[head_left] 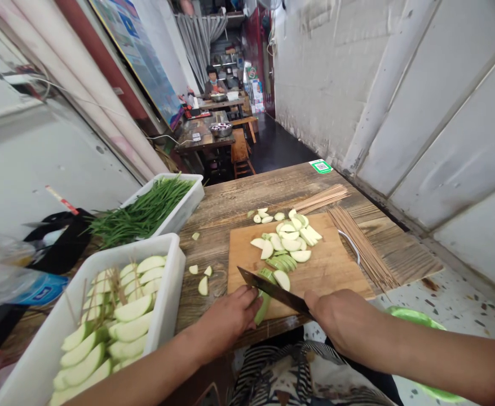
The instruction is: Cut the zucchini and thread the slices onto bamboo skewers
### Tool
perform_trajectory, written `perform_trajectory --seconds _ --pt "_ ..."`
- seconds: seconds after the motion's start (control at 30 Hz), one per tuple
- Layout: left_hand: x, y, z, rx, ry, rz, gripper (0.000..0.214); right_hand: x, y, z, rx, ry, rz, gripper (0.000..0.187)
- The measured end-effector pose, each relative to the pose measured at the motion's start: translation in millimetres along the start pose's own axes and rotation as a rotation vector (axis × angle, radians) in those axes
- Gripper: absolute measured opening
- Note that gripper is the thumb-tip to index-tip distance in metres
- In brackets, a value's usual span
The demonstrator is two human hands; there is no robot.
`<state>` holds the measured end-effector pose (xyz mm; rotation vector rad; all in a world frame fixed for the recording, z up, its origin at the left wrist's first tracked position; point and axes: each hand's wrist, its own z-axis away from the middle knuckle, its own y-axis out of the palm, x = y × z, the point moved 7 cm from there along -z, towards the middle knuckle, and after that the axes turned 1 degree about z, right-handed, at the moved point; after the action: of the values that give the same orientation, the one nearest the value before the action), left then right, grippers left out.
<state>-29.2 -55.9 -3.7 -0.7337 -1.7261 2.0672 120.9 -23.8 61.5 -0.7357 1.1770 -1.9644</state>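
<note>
My right hand (334, 316) grips the handle of a kitchen knife (275, 291), its dark blade slanting across a pale green squash (263, 307). Curled fingers of my left hand (234, 313) hold the squash from the left, close to the blade. Both hands are at the near edge of a wooden cutting board (327, 276). Just beyond the blade lie fresh slices (282, 263), some overlapping in a row. Farther back, more half-round squash slices (292, 237) are heaped on the board.
Left stand a white tub (173, 265) of skewered slices and another tub (194, 194) of green chives (146, 211). Bamboo skewers (361, 248) lie right of the board. A green basin (420, 318) sits below the table at right. A person (214, 84) sits at a far table.
</note>
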Motion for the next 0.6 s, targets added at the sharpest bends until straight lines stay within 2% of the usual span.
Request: perform_trajectory --seconds 0.13,0.3,0.43,0.6 --pt "-3.2 -3.1 1.5 -0.018 0.009 -0.001 0.032 1.5 -5.7 6.7 -0.029 0.024 0.075 0.027" --pt "-4.6 -0.7 3.0 -0.066 0.051 -0.006 0.032 6.3 -10.9 9.7 -0.054 -0.014 0.081 0.029" --pt "-3.6 0.4 2.5 -0.050 0.036 -0.034 0.033 1.9 -5.7 6.4 -0.030 0.015 0.045 0.026" --pt "-5.1 0.3 2.9 -0.058 0.052 -0.069 0.034 -0.2 7.3 -4.0 0.002 -0.015 -0.034 0.029"
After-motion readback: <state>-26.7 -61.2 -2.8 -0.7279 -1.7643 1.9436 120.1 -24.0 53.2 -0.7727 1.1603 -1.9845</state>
